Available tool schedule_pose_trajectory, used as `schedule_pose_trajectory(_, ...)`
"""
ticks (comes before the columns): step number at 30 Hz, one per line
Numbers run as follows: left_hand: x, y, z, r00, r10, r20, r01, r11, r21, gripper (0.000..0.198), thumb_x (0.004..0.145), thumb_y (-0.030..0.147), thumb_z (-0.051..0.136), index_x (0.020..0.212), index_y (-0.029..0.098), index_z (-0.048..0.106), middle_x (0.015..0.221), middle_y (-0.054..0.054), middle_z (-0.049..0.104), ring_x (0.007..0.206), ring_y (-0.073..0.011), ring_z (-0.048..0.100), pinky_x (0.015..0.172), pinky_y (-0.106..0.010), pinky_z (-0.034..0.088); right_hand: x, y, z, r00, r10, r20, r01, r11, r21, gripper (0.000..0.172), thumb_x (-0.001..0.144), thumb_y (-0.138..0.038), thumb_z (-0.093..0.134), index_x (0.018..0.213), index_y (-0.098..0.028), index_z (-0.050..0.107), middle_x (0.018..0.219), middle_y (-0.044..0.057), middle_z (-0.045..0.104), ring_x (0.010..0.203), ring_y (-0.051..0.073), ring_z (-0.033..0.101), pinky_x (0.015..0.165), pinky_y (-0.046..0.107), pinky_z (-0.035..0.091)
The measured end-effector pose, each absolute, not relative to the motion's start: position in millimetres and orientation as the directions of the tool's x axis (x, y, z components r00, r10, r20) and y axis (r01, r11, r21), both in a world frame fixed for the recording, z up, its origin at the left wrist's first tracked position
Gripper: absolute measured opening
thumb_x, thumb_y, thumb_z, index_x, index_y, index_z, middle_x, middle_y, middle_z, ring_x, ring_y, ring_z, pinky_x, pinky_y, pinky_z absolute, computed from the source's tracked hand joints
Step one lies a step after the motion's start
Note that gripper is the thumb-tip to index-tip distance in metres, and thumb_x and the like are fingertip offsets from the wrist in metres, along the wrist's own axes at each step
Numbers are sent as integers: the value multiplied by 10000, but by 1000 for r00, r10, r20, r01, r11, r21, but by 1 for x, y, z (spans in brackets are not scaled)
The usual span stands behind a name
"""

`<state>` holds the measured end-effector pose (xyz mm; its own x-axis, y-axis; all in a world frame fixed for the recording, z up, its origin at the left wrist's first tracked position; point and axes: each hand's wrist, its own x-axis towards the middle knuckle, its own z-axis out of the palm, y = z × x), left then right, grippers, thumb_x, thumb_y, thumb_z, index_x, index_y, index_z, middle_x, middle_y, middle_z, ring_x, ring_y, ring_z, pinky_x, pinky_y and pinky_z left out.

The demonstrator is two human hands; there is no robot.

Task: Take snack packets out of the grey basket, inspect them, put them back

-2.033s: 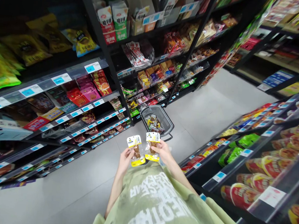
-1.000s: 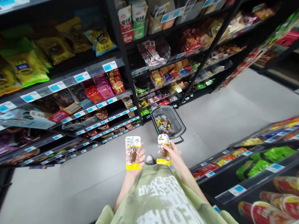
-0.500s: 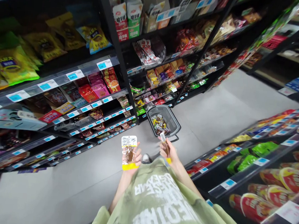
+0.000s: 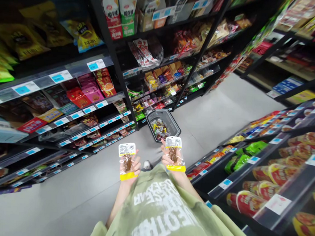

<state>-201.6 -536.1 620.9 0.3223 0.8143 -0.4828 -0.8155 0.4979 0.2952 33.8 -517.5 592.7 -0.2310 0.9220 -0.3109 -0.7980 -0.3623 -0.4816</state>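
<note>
I stand in a shop aisle and hold two small clear snack packets with white tops and yellow bottoms. My left hand (image 4: pixel 135 166) grips one packet (image 4: pixel 127 161) from behind, flat side facing me. In my right hand (image 4: pixel 166 158) the other packet (image 4: pixel 174 153) is held upright, a little higher and further right. Both packets hover in front of my green shirt (image 4: pixel 161 213). On the floor beyond my hands stands a grey shopping basket (image 4: pixel 169 119) with several small snack packs inside.
Black shelving (image 4: pixel 113 61) full of snack bags and blue price tags lines the left. Lower shelves (image 4: pixel 268 166) with red and green packs run along the right. Grey floor (image 4: pixel 223 108) stretches ahead between them. A shoe tip (image 4: pixel 146 164) shows below my hands.
The two packets were close together and have moved apart. My right hand swung its packet edge-on, then turned it face-on again. The view shifted slightly.
</note>
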Motion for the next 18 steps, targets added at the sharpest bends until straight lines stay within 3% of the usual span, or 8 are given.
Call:
schedule_pose_trajectory(7,-202,-536,620,285,796,-533,-788,511,342,638,796,668,623,1260,232,589,638,60,313,511,-80,145,366,-165,230,35,-517,593,-231,926,-298,-703,-371,-607,648,858,-751,374,1266,-317,629,1249,47,685,434,80,20,367,291,129)
schedule_pose_trajectory(18,-202,-536,613,350,816,-460,-815,508,280,663,777,664,661,1237,188,614,630,58,313,509,-75,137,370,-176,207,33,-516,597,-226,922,-316,-689,-380,-618,692,806,-743,427,1323,-323,611,1278,81,677,420,85,114,389,292,189)
